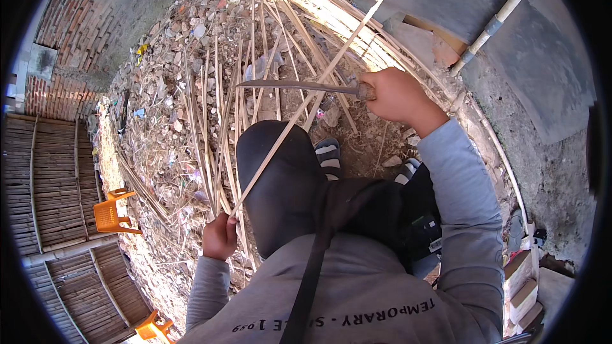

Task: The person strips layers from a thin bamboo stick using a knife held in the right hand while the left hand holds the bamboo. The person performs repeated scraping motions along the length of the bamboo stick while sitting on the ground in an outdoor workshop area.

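My left hand (220,237) is closed around the lower end of a long, thin bamboo strip (271,153), which slants up and away to the right across my dark-clothed knee. In my right hand (400,97) is a machete, gripped by its handle (366,92). Its long dark blade (287,85) points left and crosses the strip about midway along. Whether edge and strip touch there, I cannot tell. Several more bamboo strips (207,127) lie on the ground beyond and left of my knee.
Rubble and litter (162,89) cover the ground. Two orange plastic chairs stand at the left, one (113,213) by a woven bamboo wall (54,178). A brick wall (76,19) rises far left. On the right are a pale pipe (497,19) and a grey wall (529,108).
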Available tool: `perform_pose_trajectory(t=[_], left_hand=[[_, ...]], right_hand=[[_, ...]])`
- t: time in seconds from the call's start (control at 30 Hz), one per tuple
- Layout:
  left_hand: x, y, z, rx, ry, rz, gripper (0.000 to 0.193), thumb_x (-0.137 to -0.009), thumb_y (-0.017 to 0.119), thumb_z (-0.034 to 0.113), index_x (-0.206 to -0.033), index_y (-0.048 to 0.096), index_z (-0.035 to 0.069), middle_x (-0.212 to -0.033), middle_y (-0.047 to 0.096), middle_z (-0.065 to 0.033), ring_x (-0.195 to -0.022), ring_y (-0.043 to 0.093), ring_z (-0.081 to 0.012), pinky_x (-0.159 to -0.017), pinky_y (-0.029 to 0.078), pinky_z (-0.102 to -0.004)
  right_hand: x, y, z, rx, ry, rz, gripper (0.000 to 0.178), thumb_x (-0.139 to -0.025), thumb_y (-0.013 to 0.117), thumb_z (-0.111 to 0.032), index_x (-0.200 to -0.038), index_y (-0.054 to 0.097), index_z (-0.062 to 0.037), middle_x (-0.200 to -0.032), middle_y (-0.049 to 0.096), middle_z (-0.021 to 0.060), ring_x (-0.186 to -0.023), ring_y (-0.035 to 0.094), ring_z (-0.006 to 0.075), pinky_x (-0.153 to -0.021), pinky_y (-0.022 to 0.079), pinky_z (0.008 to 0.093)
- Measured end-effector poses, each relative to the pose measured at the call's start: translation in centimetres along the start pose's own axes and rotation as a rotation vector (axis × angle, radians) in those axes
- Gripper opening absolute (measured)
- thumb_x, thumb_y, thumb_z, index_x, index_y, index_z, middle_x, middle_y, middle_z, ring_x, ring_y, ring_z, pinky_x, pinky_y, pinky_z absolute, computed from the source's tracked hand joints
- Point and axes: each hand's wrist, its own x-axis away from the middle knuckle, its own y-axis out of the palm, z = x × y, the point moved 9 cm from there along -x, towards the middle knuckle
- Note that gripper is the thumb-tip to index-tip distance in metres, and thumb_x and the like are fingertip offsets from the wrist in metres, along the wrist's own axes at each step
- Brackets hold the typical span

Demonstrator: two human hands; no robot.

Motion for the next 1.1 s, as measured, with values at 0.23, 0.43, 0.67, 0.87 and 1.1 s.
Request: perform_pose_trajectory(t=[0.23, 0.43, 0.67, 0.87, 1.1], left_hand=[[0.3, 0.9, -1.1, -0.009, -0.035, -0.027, 0.036, -0.106, 0.049, 0.032, -0.085, 0.057, 0.003, -0.062, 0.058, -0.0240, -0.060, 0.060, -0.0489, -0.053, 0.045, -0.0534], [-0.5, 1.0, -0.5, -0.006, -0.009, -0.002, 0.036, -0.106, 0.049, 0.031, -0.086, 0.057, 0.003, -0.063, 0.058, -0.0243, -0.060, 0.060, -0.0489, -0.054, 0.045, -0.0539], [-0.8, 0.5, 0.6, 0.133, 0.045, 0.016, 0.044, -0.108, 0.044, 0.038, -0.089, 0.059, 0.001, -0.065, 0.058, -0.0228, -0.062, 0.060, -0.0471, -0.055, 0.045, -0.0506], [-1.4, 1.5, 0.9, 0.151, -0.017, -0.059, 0.043, -0.108, 0.043, 0.036, -0.092, 0.059, 0.000, -0.069, 0.058, -0.0232, -0.065, 0.060, -0.0463, -0.057, 0.044, -0.0496], [-2.0, 0.2, 3.7, 0.068, 0.001, 0.033, 0.030, -0.106, 0.048, 0.026, -0.101, 0.061, -0.001, -0.077, 0.062, -0.0247, -0.067, 0.061, -0.0461, -0.059, 0.046, -0.0486]], right_hand=[[-0.7, 0.4, -1.2, 0.033, -0.025, -0.019, 0.036, -0.073, 0.070, -0.018, -0.108, 0.072, -0.0115, -0.092, 0.071, 0.0201, -0.090, 0.069, 0.0403, -0.079, 0.055, 0.0514], [-0.6, 0.4, -0.3, -0.031, -0.046, 0.043, 0.037, -0.073, 0.072, -0.018, -0.109, 0.071, -0.0109, -0.089, 0.071, 0.0202, -0.088, 0.068, 0.0415, -0.078, 0.055, 0.0507], [-0.6, 0.2, -0.4, -0.042, -0.068, 0.046, 0.035, -0.074, 0.073, -0.019, -0.107, 0.072, -0.0101, -0.090, 0.071, 0.0203, -0.089, 0.068, 0.0414, -0.079, 0.054, 0.0503], [-0.4, 0.0, -0.1, -0.047, -0.088, 0.060, 0.011, -0.078, 0.065, -0.015, -0.088, 0.067, -0.0092, -0.083, 0.069, 0.0177, -0.084, 0.067, 0.0409, -0.073, 0.052, 0.0517], [-0.1, 0.0, -0.1, -0.033, -0.052, 0.030, 0.012, -0.079, 0.064, -0.014, -0.089, 0.068, -0.0093, -0.084, 0.069, 0.0176, -0.085, 0.068, 0.0407, -0.075, 0.053, 0.0519]])
